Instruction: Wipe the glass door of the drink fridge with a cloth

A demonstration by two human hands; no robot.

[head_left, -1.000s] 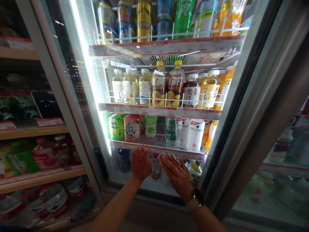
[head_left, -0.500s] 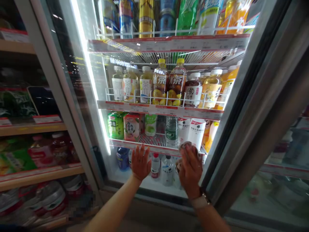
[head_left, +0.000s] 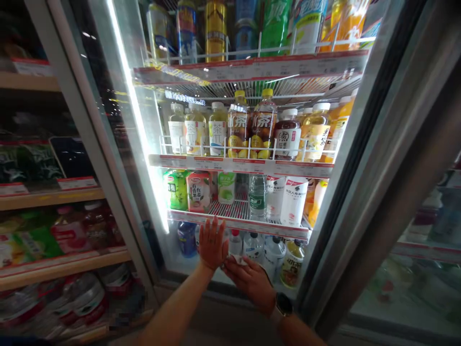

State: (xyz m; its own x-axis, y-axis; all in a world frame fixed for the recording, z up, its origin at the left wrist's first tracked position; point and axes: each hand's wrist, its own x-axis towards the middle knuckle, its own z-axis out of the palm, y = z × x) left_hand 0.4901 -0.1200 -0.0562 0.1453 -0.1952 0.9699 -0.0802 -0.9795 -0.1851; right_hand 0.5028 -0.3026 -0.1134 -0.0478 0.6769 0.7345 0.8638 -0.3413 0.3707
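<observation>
Tall, clear glass cooler door: touched by both hands | Left hand: laid flat, fingers spread upward, nothing seen held | Right hand: nearer, pale crumpled cloth held under flattened fingers, just below left hand; long axis hidden

The single camera is worn on the person's head, above and behind the bare left grip and the bare right grip. It looks forward and downward, near to a tall, lit drinks fridge with a grey metal frame. The wide view also takes in pale wooden shelves left of the grips; above them, the top edge cuts the upper cans and bottles.
</observation>
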